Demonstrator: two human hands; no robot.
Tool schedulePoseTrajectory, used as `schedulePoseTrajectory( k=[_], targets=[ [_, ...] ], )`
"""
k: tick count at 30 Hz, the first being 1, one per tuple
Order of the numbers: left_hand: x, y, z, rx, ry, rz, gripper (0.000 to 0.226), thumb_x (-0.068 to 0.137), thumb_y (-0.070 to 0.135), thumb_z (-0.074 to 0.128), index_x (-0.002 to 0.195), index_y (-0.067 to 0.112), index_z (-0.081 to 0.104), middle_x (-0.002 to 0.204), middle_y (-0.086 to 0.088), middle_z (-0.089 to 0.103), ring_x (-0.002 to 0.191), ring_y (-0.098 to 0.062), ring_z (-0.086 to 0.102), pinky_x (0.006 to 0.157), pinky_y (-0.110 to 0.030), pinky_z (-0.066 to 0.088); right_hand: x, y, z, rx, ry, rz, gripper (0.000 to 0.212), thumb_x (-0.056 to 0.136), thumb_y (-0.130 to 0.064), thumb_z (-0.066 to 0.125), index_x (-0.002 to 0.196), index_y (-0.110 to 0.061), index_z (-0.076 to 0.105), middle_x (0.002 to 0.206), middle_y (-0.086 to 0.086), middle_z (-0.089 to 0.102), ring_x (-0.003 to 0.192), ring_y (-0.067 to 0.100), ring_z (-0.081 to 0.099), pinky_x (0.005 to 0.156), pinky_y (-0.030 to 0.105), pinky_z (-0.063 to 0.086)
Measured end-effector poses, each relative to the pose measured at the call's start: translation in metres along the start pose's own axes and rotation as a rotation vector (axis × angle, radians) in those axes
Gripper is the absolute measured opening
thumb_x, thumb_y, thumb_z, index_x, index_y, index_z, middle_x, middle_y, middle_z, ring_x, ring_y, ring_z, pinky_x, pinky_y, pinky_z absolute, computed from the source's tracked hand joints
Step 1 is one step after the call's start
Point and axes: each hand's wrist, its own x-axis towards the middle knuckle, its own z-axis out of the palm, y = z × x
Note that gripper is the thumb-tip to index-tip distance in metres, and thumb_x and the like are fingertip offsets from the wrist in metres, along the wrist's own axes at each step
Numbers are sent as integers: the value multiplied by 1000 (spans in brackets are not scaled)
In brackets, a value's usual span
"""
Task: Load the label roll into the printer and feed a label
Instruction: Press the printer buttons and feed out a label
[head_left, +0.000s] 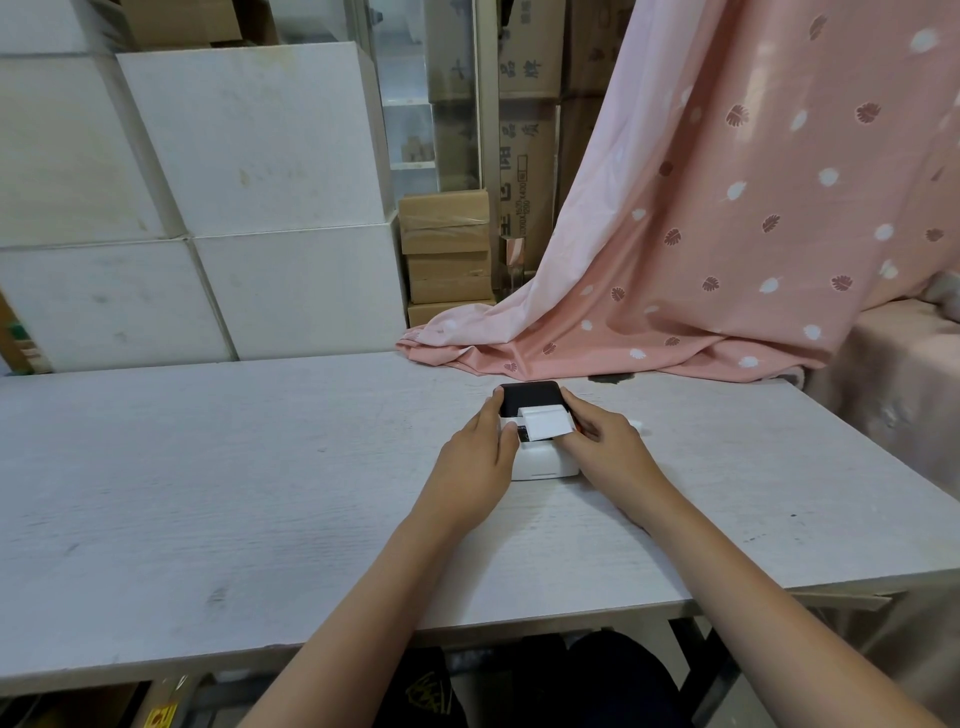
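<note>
Your left hand clasps the left flank of the printer, likely steadying it on the table. The lid stands open behind the bay, where the label roll sits. Right of the printer, your right hand pinches the roll's end, seemingly seating it.

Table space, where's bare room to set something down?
The table is bare left of the left hand, out to its left edge. Also right of the right hand. Crowded: around the printer and pink cloth behind.
</note>
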Motion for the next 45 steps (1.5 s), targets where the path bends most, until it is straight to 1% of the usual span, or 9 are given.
schedulePoseTrajectory(
  k=[8, 15, 20, 23, 26, 31, 36, 41, 45],
  targets=[
    [0, 0, 0, 4, 1, -2, 55, 107, 34, 28, 159, 20, 22, 129, -13, 63, 106, -30, 60, 79, -35, 41, -4, -6, -1, 3, -8, 5, 36, 79, -55, 53, 107, -77, 58, 130, 25, 63, 126, 42, 56, 105, 59, 46],
    [-1, 1, 0, -2, 7, 4, 55, 107, 34, 29, 159, 19, 22, 127, -13, 63, 105, -29, 61, 78, -33, 40, 0, 2, -1, 4, -7, 20, 47, 84, -49, 55, 127, -67, 59, 131, 24, 63, 125, 42, 56, 104, 61, 47],
    [-2, 2, -1, -6, 3, 0, 54, 107, 35, 29, 159, 19, 22, 126, -11, 64, 103, -27, 61, 78, -32, 40, 0, 6, -2, -11, 8, 42, 41, 88, -42, 55, 119, -68, 62, 121, 4, 76, 122, 27, 65, 108, 49, 50],
    [-1, 2, -1, -5, 2, -3, 55, 107, 35, 29, 159, 20, 22, 127, -9, 64, 104, -26, 61, 78, -31, 39, 1, 9, -2, -11, 7, 62, 52, 86, -43, 55, 137, -53, 61, 119, -6, 77, 120, 17, 68, 109, 46, 51],
    [-2, 2, -2, -8, 0, -3, 55, 107, 35, 29, 159, 20, 22, 124, -9, 65, 103, -25, 61, 78, -31, 40, 2, 8, -3, -3, 0, 63, 55, 86, -45, 56, 141, -46, 60, 116, -12, 78, 117, 12, 68, 108, 43, 52],
    [-2, 2, -3, 7, -6, 0, 55, 107, 35, 28, 159, 19, 22, 131, -9, 63, 111, -27, 60, 82, -32, 41, 3, 9, -3, 7, 24, 102, 59, 94, -28, 61, 152, -32, 53, 123, -10, 76, 122, 13, 66, 110, 42, 50],
    [-2, 1, -2, 12, -13, 3, 55, 107, 35, 28, 159, 20, 21, 133, -9, 62, 113, -28, 59, 83, -33, 41, 2, 7, -3, 5, 17, 87, 61, 86, -37, 60, 147, -36, 58, 119, -14, 77, 119, 12, 68, 108, 42, 52],
    [-2, 1, -2, 6, -16, -1, 55, 108, 35, 28, 159, 20, 21, 136, -9, 61, 116, -27, 58, 87, -32, 42, 0, 6, -5, 38, 31, 82, 54, 94, -21, 64, 147, -29, 59, 122, -15, 76, 121, 7, 68, 109, 39, 52],
    [-1, 0, -2, -9, -20, -10, 55, 107, 36, 29, 160, 21, 21, 135, -10, 60, 117, -27, 58, 91, -34, 43, 2, 7, -5, 19, 18, 88, 55, 94, -20, 64, 148, -30, 58, 120, -18, 76, 118, 2, 68, 108, 36, 52]
  ],
)
